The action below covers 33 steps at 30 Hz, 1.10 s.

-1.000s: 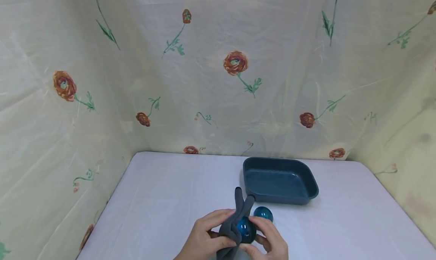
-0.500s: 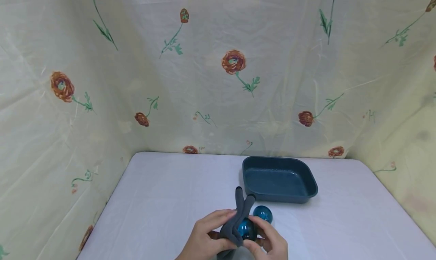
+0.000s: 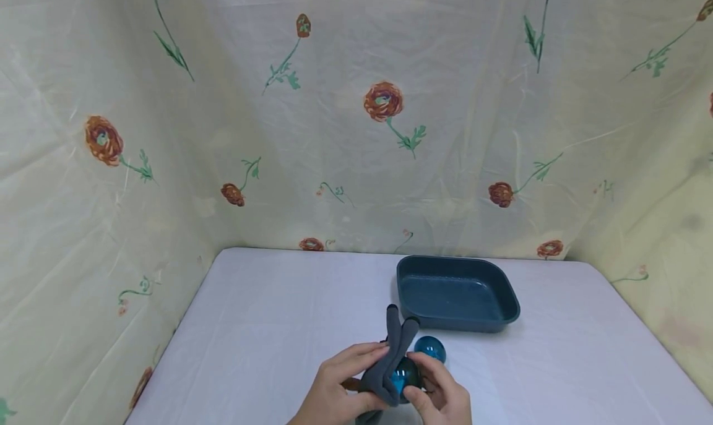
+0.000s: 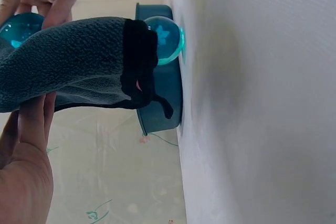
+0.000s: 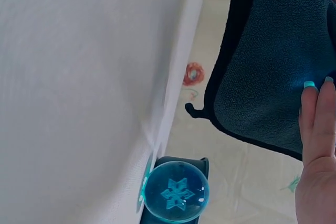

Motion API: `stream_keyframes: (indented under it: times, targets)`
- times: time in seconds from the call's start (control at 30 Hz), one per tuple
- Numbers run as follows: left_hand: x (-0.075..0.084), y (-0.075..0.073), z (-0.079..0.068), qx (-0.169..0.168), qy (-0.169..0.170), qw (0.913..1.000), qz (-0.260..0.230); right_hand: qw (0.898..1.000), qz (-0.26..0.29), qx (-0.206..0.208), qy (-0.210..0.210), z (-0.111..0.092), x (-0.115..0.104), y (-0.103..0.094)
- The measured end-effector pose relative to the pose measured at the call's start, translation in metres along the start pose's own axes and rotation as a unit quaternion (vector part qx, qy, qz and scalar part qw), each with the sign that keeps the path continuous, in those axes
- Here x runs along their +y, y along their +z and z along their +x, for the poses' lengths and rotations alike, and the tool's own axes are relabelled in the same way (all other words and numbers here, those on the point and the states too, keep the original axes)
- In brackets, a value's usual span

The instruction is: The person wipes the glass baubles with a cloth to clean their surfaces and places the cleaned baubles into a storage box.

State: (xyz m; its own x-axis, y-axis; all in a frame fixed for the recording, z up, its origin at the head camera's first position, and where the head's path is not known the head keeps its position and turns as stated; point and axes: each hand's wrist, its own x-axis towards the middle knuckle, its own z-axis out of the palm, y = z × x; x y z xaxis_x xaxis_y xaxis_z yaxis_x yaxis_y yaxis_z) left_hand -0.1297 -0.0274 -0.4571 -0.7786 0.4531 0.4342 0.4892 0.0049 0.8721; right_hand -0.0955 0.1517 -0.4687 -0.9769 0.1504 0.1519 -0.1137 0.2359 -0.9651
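My left hand [image 3: 341, 385] grips a dark grey fleecy cloth [image 3: 381, 375] with a black edge, which drapes against the left side of a shiny blue ball [image 3: 405, 375]. On the ball's right side, my right hand [image 3: 445, 391] holds it between thumb and fingers. In the left wrist view, the cloth [image 4: 79, 59] hides part of the held ball [image 4: 21, 27]. A second clear blue ball [image 3: 431, 348] lies on the table just beyond my right fingers; the right wrist view shows a snowflake shape inside this ball [image 5: 177, 192].
A dark blue rectangular dish [image 3: 458, 295] with rounded corners stands behind the second ball, toward the back right. The table [image 3: 278, 313] has a pale lilac cover. Flower-printed curtains [image 3: 328, 122] enclose its back and sides.
My right thumb has moved up from the held ball's lower edge onto its front. The cloth has shifted slightly right with the left fingers. The second ball and dish stay put.
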Motion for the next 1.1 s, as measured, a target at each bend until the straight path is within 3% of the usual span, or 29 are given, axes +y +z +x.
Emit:
stream_keyframes:
  times: [0.17,0.37,0.53,0.67,0.9,1.1]
  targets:
    - [-0.001,0.000,0.000,0.004,-0.010,0.9999,0.002,1.000,0.007,-0.002,0.018,0.001,-0.002,0.001]
    - [0.000,-0.003,0.000,0.001,-0.068,0.9973,-0.027,1.000,0.021,-0.005,0.009,0.001,0.000,0.002]
    - [-0.015,-0.003,-0.001,0.002,-0.106,0.9936,-0.039,1.000,0.030,-0.006,-0.007,-0.001,0.000,0.004]
    - [-0.021,-0.004,-0.001,0.002,-0.115,0.9925,-0.042,0.999,0.026,-0.006,-0.021,-0.001,0.001,0.005]
    - [-0.010,-0.009,0.001,-0.003,-0.118,0.9910,-0.064,0.999,0.009,-0.027,-0.034,0.000,0.001,0.004]
    - [-0.020,-0.009,0.000,0.004,-0.125,0.9903,-0.060,0.994,-0.028,-0.056,-0.092,-0.001,0.000,0.000]
